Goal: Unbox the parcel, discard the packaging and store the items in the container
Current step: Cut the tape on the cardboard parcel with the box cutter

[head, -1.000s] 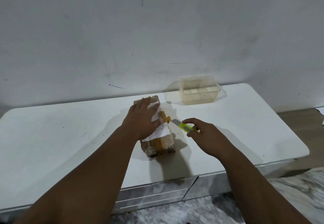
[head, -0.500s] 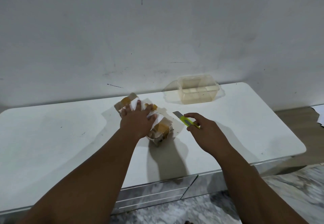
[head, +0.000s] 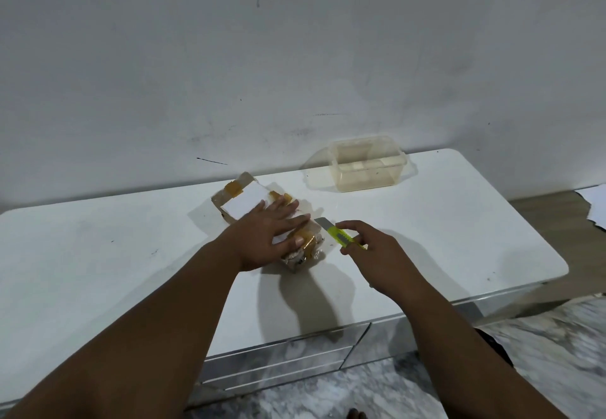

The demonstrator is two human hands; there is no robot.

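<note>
Left hand (head: 265, 238) flat, fingers spread, on parcel (head: 249, 204); right hand (head: 377, 254) pinching yellow cutter (head: 341, 236) beside it.

Glossy white table (head: 459, 222), translucent plastic container (head: 367, 169)

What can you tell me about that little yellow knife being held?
The utility knife has a bright yellow-green plastic body with a short grey blade pushed out at its far end. The right hand pinches it above the white table, blade pointing toward the taped parcel. Whether the tip touches the wrapping is unclear.
</note>
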